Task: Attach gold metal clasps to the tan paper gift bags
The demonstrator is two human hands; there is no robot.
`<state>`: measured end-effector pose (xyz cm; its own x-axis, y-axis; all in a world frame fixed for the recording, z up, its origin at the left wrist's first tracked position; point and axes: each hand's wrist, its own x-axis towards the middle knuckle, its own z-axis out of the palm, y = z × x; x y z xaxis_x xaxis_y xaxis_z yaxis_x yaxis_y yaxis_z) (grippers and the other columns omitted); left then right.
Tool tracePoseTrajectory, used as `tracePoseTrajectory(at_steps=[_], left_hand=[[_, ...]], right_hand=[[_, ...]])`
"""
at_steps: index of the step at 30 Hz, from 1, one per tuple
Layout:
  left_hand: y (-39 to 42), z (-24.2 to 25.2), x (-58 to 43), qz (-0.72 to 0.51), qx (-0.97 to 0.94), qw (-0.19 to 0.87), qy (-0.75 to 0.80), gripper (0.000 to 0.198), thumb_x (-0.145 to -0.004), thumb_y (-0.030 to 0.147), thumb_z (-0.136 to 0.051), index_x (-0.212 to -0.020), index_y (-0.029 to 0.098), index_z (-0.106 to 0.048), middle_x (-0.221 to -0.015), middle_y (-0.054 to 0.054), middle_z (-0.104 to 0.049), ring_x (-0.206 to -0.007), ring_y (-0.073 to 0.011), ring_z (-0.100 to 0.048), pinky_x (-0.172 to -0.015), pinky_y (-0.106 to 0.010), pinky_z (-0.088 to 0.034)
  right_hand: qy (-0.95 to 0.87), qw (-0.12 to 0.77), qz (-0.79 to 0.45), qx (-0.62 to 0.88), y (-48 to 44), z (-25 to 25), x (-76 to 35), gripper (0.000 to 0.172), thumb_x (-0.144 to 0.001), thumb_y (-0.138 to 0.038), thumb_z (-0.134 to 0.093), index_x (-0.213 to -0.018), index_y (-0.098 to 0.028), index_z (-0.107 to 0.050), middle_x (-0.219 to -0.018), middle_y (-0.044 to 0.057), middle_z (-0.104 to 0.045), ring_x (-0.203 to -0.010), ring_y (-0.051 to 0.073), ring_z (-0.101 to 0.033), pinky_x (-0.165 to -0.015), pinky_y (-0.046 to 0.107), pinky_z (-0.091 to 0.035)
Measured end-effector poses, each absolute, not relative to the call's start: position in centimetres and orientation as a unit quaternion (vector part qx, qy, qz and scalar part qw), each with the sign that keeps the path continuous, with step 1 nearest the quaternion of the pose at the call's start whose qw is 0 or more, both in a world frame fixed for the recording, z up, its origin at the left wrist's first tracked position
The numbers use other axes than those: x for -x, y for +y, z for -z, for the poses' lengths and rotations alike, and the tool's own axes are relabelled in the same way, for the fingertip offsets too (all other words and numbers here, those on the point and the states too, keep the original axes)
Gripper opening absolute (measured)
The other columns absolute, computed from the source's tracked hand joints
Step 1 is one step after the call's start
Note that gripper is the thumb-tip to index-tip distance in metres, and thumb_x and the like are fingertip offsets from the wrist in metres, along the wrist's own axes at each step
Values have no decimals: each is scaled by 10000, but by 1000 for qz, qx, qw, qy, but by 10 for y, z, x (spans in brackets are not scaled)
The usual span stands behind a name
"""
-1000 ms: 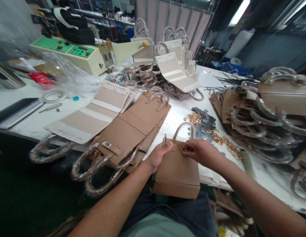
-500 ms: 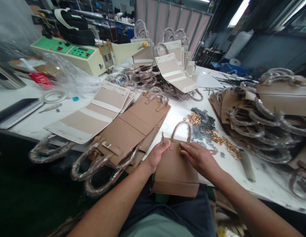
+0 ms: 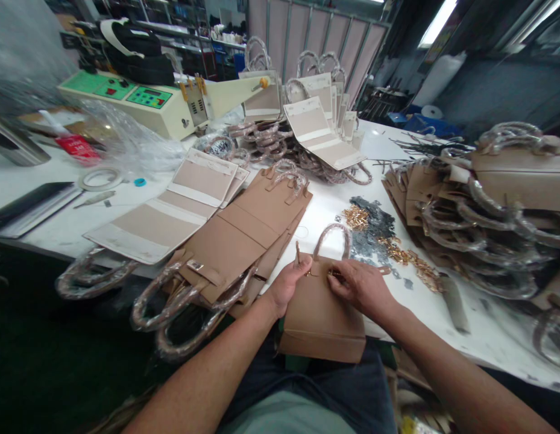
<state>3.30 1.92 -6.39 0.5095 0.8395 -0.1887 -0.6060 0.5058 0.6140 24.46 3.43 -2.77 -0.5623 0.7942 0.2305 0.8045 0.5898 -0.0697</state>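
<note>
While against fingers [image 3: 345, 269], bag [image 3: 325, 313] mostly below.

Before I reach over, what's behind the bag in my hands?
Past the bag, gold pieces and dark pieces lie on the table; whatever the bag and right hand cover can't be seen.

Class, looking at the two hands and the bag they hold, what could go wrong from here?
The right hand pinches a small gold piece at the front of the brown bag; its grip could slip and drop the piece.
The bag's lower end juts past the edge of the white table, so it might slide down if the left hand loosened.
Plastic-wrapped handles hang over the table's edge and could get snagged.
</note>
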Motion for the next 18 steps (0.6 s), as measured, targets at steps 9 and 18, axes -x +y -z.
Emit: tracePoseTrajectory(at_steps=[9, 18], left_hand=[[19, 59, -33, -424, -211, 847, 241, 524, -911, 530, -679, -1227, 112, -702, -1038, -162, -793, -964, -293, -767, -917, -400, -586], [19, 54, -32, -397, -208, 858, 251, 580, -929, 594, -622, -1217, 99, -714, -1021, -172, -799, -922, -294, -777, -899, -400, -592]], right_hand=[[-900, 141, -57, 408, 36, 31, -253, 163, -1031, -322, -539, -1026, -196, -641, -894, 66, -677, -805, 215, -627, -735, 304, -437], [-881, 161, -88, 436, 32, 27, -248, 138, -1020, -314, -564, -1030, -218, -662, -939, 71, -716, -840, 231, -663, -745, 320, -469]])
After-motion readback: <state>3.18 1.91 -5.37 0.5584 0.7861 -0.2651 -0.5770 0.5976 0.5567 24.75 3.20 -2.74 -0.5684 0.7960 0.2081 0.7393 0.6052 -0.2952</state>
